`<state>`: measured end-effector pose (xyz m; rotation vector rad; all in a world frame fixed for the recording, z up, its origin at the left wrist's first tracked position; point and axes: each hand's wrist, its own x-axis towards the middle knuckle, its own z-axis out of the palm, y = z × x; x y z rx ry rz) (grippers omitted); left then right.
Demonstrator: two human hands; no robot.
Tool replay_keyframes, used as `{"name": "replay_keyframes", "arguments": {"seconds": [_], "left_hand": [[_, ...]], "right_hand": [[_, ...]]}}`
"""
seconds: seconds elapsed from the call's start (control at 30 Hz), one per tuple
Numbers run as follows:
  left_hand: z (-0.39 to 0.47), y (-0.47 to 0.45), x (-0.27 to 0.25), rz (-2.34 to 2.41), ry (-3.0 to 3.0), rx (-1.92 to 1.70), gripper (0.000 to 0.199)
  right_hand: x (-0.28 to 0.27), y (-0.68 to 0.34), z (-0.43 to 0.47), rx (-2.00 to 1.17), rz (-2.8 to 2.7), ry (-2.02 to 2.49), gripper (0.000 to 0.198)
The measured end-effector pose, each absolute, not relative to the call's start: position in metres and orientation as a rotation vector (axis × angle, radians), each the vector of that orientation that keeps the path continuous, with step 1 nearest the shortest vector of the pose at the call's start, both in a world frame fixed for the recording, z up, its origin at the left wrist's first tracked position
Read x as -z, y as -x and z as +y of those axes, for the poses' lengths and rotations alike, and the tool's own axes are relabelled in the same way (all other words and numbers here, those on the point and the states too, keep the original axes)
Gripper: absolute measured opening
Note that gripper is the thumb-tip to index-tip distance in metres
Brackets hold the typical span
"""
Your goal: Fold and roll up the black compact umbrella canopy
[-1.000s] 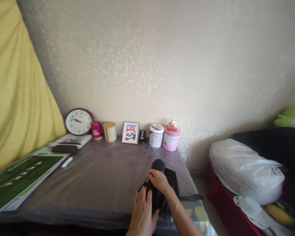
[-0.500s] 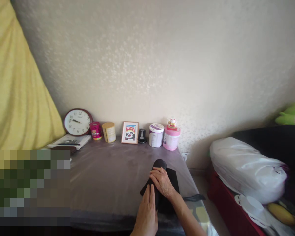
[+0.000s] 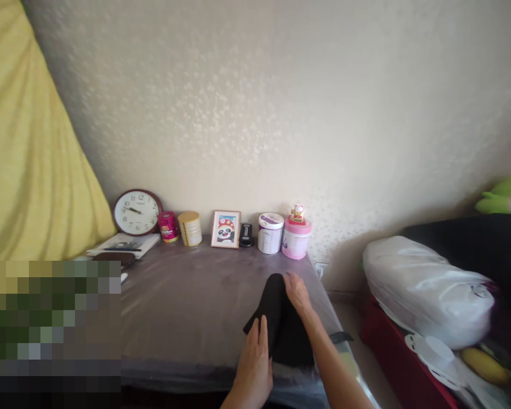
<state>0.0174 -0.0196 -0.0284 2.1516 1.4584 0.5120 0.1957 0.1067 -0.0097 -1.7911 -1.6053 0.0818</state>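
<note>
A black cloth-like thing (image 3: 273,304) lies lengthwise near the right front of the table, narrow at its far end and flared toward me. Exactly what it is, I cannot make out. My left hand (image 3: 255,355) rests against its near left side with the fingers stretched out. At the far right edge, the bent fingers of my right hand (image 3: 297,292) close on the black cloth; its fingertips are partly hidden. A dark strap-like piece (image 3: 341,337) lies by the table's right edge, beyond my right forearm.
Along the wall stand a clock (image 3: 137,212), a pink tin (image 3: 167,226), a yellow-lidded can (image 3: 189,229), a panda picture (image 3: 225,229), a purple-and-white tub (image 3: 270,233) and a pink tub (image 3: 297,238). Right of the table sits a white plastic bag (image 3: 426,289).
My right hand has moved from the top of the black cloth to its far right edge, so more of the cloth shows. My left hand has stayed nearly in place.
</note>
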Motion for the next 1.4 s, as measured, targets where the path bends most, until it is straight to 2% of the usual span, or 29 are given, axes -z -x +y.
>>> {"name": "replay_keyframes", "arguments": {"seconds": [0.17, 0.33, 0.4, 0.63, 0.73, 0.97, 1.1, 1.27, 1.4], "left_hand": [[-0.018, -0.016, 0.035, 1.456, -2.158, -0.563, 0.074], [-0.019, -0.014, 0.032, 1.439, -2.166, -0.591, 0.075], [-0.019, -0.012, 0.031, 1.427, -2.154, -0.597, 0.079], [-0.012, -0.01, 0.031, 1.385, -2.096, -0.564, 0.087], [-0.011, -0.01, 0.031, 1.397, -2.093, -0.573, 0.088], [-0.013, -0.01, 0.026, 1.441, -2.126, -0.549, 0.088], [-0.01, -0.007, 0.027, 1.442, -2.152, -0.544, 0.087], [-0.007, -0.003, 0.028, 1.445, -2.165, -0.517, 0.084], [-0.008, -0.001, 0.025, 1.48, -2.178, -0.475, 0.078]], "right_hand": [[0.017, -0.241, 0.064, -0.163, -1.408, 1.944, 0.034], [0.02, -0.241, 0.03, -0.667, -1.201, 1.928, 0.033], [0.017, -0.233, 0.023, -0.737, -1.188, 1.915, 0.036], [0.011, -0.211, 0.022, -0.523, -1.303, 1.889, 0.037], [0.008, -0.203, 0.028, -0.599, -1.276, 1.75, 0.034], [-0.01, -0.166, 0.046, -0.817, -1.178, 1.53, 0.044], [-0.01, -0.149, 0.062, -0.795, -1.194, 1.557, 0.047], [-0.004, -0.135, 0.077, -0.666, -1.344, 1.682, 0.034], [-0.003, -0.129, 0.08, -0.601, -1.463, 1.785, 0.032]]}}
